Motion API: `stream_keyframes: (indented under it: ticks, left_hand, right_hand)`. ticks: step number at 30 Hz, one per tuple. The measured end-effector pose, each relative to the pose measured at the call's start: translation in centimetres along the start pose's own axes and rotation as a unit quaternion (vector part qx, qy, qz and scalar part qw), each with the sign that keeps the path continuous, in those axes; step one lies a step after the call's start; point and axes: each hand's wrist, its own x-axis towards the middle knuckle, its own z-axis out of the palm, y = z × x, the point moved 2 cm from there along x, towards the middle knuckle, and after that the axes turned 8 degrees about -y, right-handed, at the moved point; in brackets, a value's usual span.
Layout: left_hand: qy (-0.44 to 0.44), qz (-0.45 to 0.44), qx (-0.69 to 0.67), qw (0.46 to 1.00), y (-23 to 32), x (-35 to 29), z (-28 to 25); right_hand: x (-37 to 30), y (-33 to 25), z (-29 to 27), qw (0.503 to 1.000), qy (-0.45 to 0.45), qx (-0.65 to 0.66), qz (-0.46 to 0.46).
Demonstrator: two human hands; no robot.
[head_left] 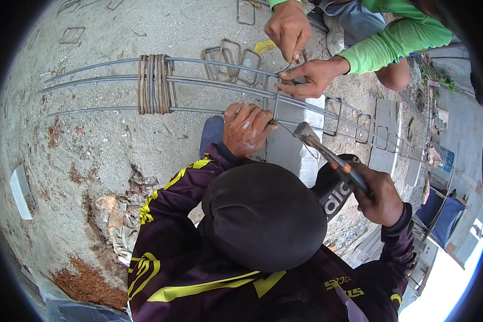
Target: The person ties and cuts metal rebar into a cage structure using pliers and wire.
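My left hand [247, 129] is closed at the lower corner of an upright steel stirrup [277, 105], partly hiding it. Beside those fingertips, thin tie wire [312, 152] curves off to the right. In my right hand [381, 199] is a pair of pincers [327, 153], gripped by its dark handles, its metal head just right of my left fingers. Long rebar rods [198, 81] run left to right through the stirrups. Across from me, a co-worker in green sleeves has one hand [312, 78] at the upper rod and the other hand [290, 32] just above it.
A bundle of stirrups [154, 84] hangs around the rods at left. Loose stirrups [220, 63] lie behind them. Concrete blocks [284, 145] sit under the cage. A black rounded cloth-covered form [263, 214] fills the lower middle. Crumpled cloth [115, 220] lies on the ground at left.
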Motion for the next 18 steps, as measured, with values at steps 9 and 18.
stream_keyframes:
  ticks: [9,18]
  left_hand:
    - [0.021,0.004,0.001,1.000,0.0,0.3,-0.2]
    - [0.003,0.019,-0.004,1.000,-0.1,0.3,-0.3]
  right_hand:
    - [4.4,-3.3,-0.4,0.844,0.114,-0.518,0.079]
    - [6.7,-5.7,0.7,0.780,0.142,-0.607,0.056]
